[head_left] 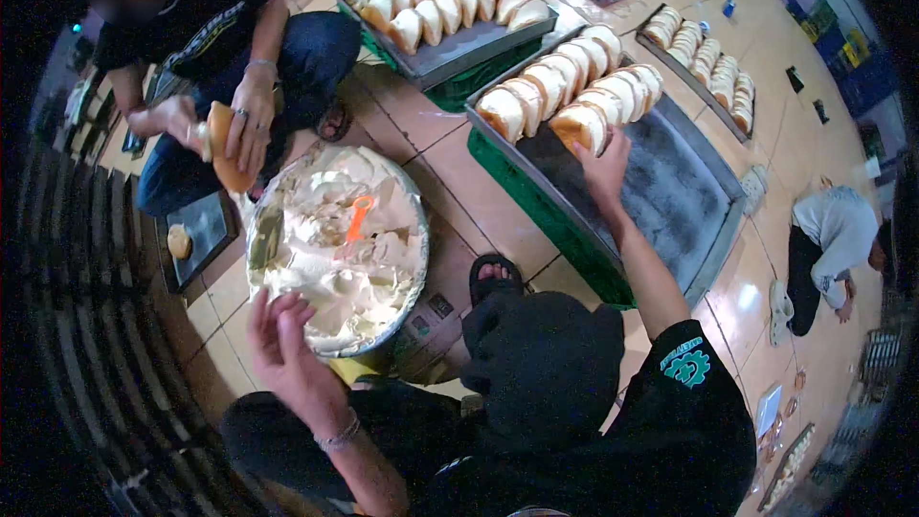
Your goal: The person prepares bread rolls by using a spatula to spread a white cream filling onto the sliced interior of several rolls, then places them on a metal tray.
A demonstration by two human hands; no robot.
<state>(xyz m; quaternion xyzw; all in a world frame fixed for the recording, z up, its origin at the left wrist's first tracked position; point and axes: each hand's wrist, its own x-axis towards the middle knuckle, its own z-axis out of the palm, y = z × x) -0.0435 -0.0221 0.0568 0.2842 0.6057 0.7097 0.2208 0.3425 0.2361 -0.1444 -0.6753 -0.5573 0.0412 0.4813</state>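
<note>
My right hand (605,168) reaches into a dark metal tray (713,258) and grips a bun (580,124) with pale cream on it, at the near end of a row of similar buns (627,91). A second row of cream-coated buns (550,77) stands alongside it in the tray. My left hand (290,349) is raised beside the near rim of a large round tub (421,268). Its fingers are loosely bent and apart, with nothing in them. Whipped cream (321,230) fills the tub, and an orange-handled tool (359,217) is stuck in it.
Across the tub, a seated co-worker holds a bun (228,146) in both hands. A full tray of buns (450,14) stands at the back, a narrower one (704,67) at right. A dark tray (196,239) with one bun lies left. Another person (828,249) is at far right.
</note>
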